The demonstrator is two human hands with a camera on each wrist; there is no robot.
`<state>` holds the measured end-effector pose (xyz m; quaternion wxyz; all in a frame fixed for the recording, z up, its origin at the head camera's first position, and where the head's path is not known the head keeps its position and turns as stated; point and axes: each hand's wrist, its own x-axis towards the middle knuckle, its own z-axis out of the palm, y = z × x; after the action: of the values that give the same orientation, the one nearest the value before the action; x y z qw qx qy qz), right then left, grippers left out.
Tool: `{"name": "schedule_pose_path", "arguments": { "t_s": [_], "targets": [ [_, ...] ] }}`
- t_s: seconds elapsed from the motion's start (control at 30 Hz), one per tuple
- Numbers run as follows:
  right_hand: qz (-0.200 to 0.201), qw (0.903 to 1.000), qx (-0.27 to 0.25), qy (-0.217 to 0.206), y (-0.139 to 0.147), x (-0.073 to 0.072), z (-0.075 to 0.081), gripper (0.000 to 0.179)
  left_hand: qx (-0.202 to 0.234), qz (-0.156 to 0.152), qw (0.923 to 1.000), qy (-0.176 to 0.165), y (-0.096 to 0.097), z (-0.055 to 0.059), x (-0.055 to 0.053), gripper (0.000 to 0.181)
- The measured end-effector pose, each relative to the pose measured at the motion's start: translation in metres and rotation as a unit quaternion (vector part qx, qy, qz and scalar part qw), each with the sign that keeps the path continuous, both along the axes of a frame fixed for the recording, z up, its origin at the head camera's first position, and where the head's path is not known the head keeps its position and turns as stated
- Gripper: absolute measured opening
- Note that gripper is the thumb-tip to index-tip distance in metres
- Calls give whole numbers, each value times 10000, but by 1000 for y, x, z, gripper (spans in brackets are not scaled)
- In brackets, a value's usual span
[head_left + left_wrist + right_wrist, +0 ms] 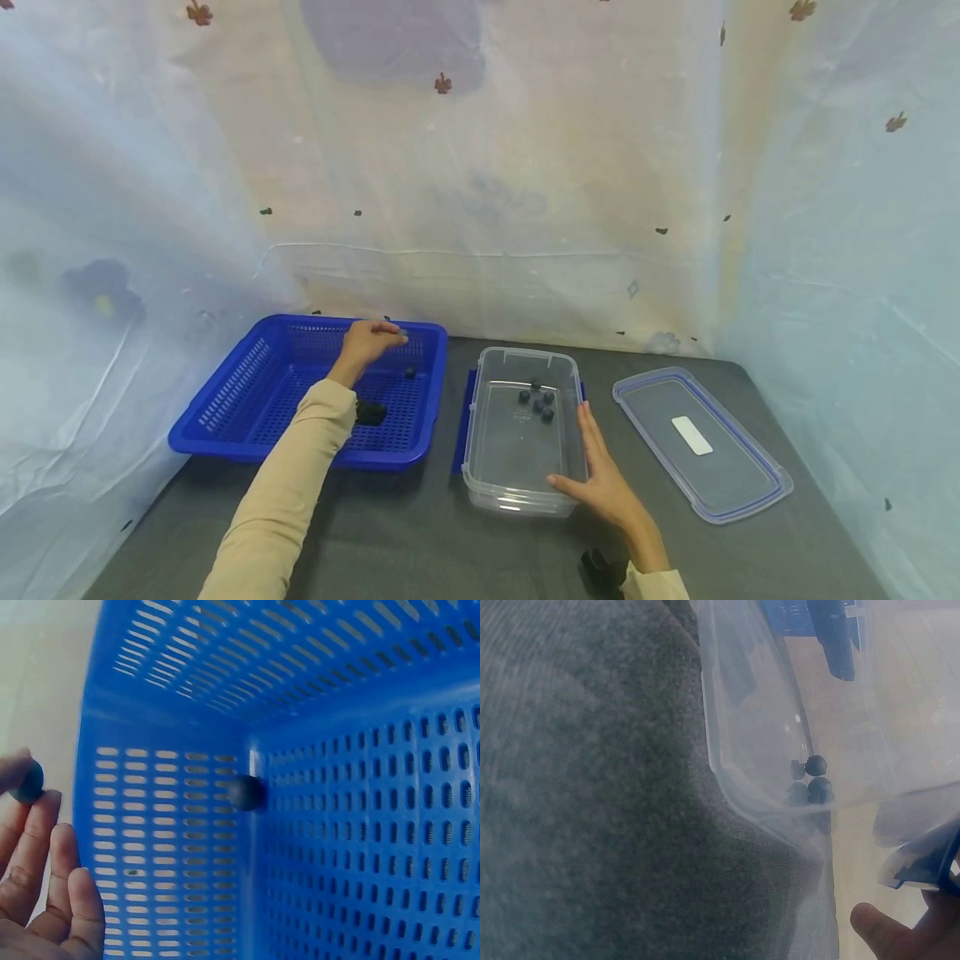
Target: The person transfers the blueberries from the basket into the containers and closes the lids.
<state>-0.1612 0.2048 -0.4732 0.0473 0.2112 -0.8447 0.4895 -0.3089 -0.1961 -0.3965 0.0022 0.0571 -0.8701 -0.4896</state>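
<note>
Right hand: fingers spread, at the right wall of the clear container, whose long axis runs near to far. Left hand: left of the container, by the blue basket, pinching a dark ball.

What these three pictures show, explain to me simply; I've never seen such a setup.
There is no machine here: a person works with bare hands. The widest picture comes from a camera on the head, the other two from a camera on each wrist. On the grey surface are a blue basket, a clear box with small dark balls in it, and a lid lying to its right. The left hand pinches a single ball by the basket; the right hand is at the box's right side.
</note>
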Motion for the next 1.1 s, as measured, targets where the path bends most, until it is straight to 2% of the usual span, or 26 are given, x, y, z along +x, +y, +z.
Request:
{"name": "schedule_pose_path", "arguments": {
  "t_s": [0.17,0.43,0.73,0.8,0.83,0.97,1.03,1.1],
  "targets": [
    [2,10000,-11,10,-1,1,2,109,236,-290,9988,312,2,7,2,39],
    [57,10000,-43,-5,4,-2,-8,111,542,-410,9967,447,11,20,8,41],
    [56,10000,-5,8,4,-3,-8,111,1033,-657,9910,545,31,39,20,39],
    [62,10000,-30,-28,1,1,3,110,1069,-738,9898,580,36,42,22,41],
    [64,10000,-52,-42,1,2,3,110,1067,-751,9897,583,39,44,22,40],
    [45,9998,-127,-114,2,1,3,110,1105,-878,9880,629,50,49,25,39],
    [39,9999,-123,-85,6,-3,-7,112,1109,-937,9872,664,55,51,25,37],
    [47,9999,-129,-72,6,-3,-6,112,1152,-1022,9855,710,60,52,26,36]
  ]
}}
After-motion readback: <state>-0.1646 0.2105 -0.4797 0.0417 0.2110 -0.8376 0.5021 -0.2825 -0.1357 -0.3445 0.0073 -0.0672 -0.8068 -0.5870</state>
